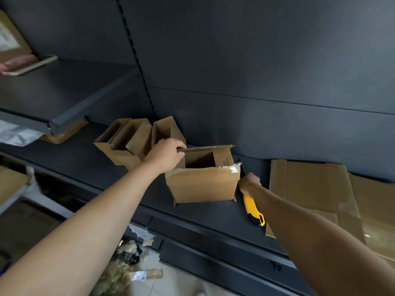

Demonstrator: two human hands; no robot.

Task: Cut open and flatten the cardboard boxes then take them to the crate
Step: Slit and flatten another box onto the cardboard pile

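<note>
Dark grey shelving forms the backdrop; the working shelf [203, 216] carries the cardboard box [203, 184], upright and open at the top. Left hand [165, 154] grips the rear top flap, apparently to steady the box against cutting force. Right hand [249, 183] is closed round the yellow utility knife [254, 210], held at the box's right corner, likely to slit that seam. Flattened cardboard [310, 184] lies just to the right; more open boxes [132, 142] stand behind. Crate not visible
</note>
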